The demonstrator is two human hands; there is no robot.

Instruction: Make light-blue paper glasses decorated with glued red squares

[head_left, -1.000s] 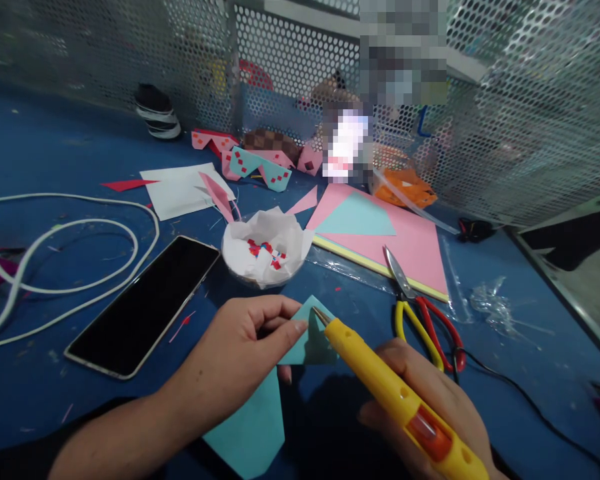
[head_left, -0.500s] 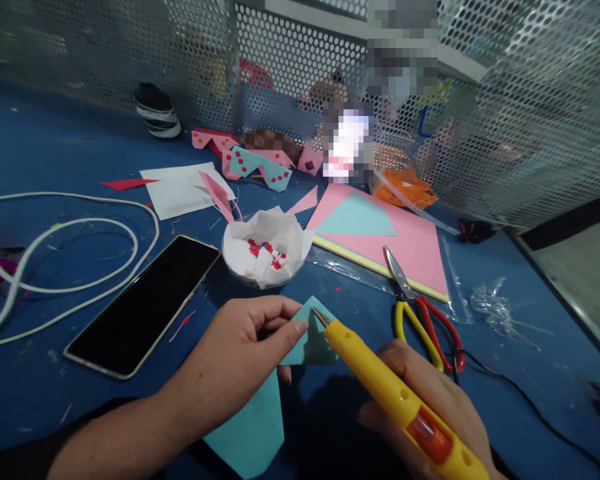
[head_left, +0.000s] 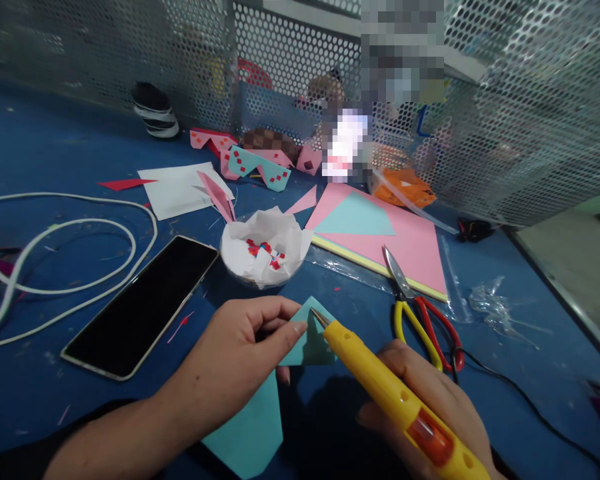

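My left hand (head_left: 253, 343) pinches a folded strip of turquoise paper (head_left: 253, 427) between thumb and fingers. The paper's upper part is a pointed flap beyond my thumb, and a longer part hangs below my wrist. My right hand (head_left: 430, 393) is wrapped round a yellow hot glue pen (head_left: 375, 370) with a metal tip and an orange-red window in its body. The pen's tip rests on or just above the paper flap near its point; contact is hard to tell. Beyond my hands stands a bowl (head_left: 260, 277) lined with white paper, holding small red, white and blue bits.
Scissors (head_left: 405, 287) with yellow and red handles lie right of centre. A dark phone (head_left: 143, 307) and white cable (head_left: 145, 253) lie left. Pink and turquoise paper glasses (head_left: 260, 163) sit at the back, with stacked paper sheets (head_left: 415, 247) before a perforated metal screen (head_left: 300, 40).
Hands, paper and glue pen keep practically the same pose. The whole view has shifted very slightly.
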